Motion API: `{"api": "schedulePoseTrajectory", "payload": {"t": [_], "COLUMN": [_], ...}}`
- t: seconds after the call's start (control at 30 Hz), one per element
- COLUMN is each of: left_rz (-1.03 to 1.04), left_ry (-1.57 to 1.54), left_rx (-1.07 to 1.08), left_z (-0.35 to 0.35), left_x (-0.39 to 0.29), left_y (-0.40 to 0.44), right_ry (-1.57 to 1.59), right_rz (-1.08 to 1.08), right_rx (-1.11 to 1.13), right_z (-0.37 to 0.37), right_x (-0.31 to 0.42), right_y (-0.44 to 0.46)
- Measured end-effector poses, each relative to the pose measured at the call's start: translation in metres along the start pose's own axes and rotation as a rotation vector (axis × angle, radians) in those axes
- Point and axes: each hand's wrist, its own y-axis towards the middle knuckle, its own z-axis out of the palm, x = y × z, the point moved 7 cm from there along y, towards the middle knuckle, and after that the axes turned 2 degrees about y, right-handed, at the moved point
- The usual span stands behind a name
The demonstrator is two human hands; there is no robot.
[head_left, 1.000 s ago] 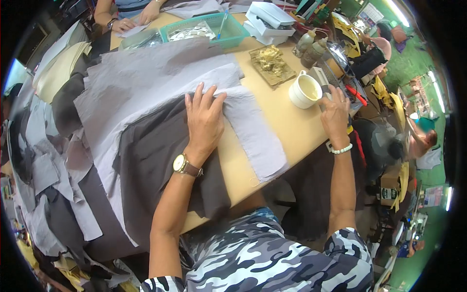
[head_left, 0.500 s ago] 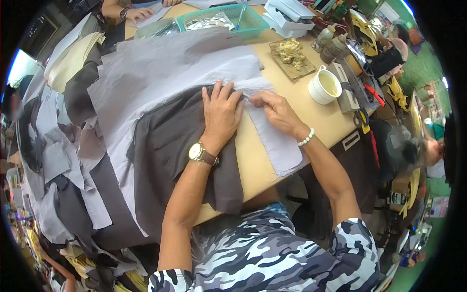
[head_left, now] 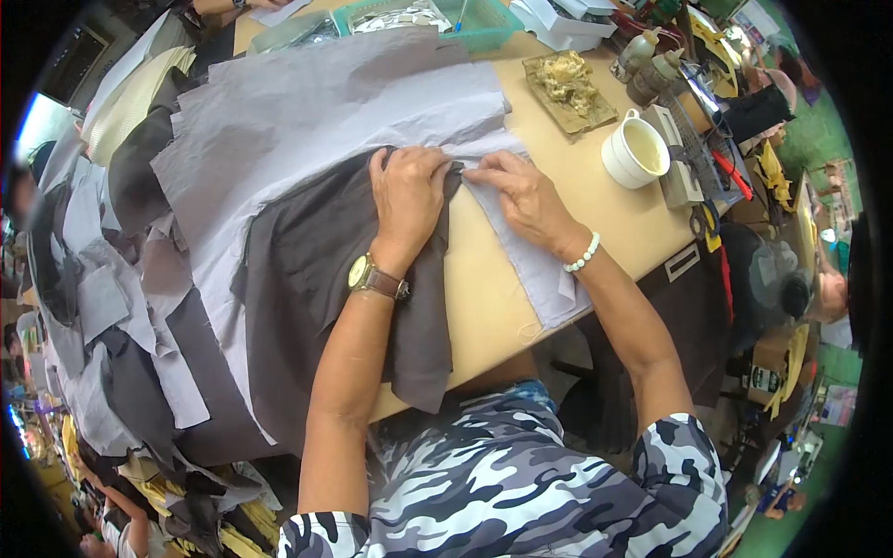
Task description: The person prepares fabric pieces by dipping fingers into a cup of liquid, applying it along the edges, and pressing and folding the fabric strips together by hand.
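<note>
A dark grey-brown fabric piece [head_left: 321, 251] lies over a light grey fabric sheet [head_left: 307, 153] on the table. With its fingers bent and closed, my left hand [head_left: 407, 191] grips the dark fabric near its upper right corner. My right hand [head_left: 523, 203] pinches the fabric edge just right of the left fingertips, where dark and light cloth meet. Exactly which layer sits between the right thumb and finger is hard to see. A light grey strip [head_left: 526, 256] of cloth runs from under my right hand toward the table's front edge.
To the right stand a white cup [head_left: 636, 153], a board with a yellowish lump [head_left: 564, 84], bottles [head_left: 653, 78] and scissors [head_left: 709, 223]. A teal basket [head_left: 493, 39] is at the back. Stacked fabric pieces [head_left: 102, 288] hang at the left. Another person's arm shows at the top.
My left hand has gone from lying flat on the dark fabric to bent fingers gripping it. Both hands have come closer together at the corner. The view has shifted slightly.
</note>
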Motion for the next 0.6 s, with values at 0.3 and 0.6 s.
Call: {"api": "schedulePoseTrajectory", "payload": {"t": [0.3, 0.6], "left_rz": [0.026, 0.032], "left_ry": [0.024, -0.013], "left_rx": [-0.001, -0.008], "left_z": [0.001, 0.000], "left_x": [0.001, 0.002], "left_y": [-0.001, -0.001], "right_ry": [-0.300, -0.068], "right_rz": [-0.161, -0.132], "right_rx": [0.005, -0.050], "right_z": [0.004, -0.003], "right_x": [0.014, 0.004], "right_y": [-0.003, 0.002]}}
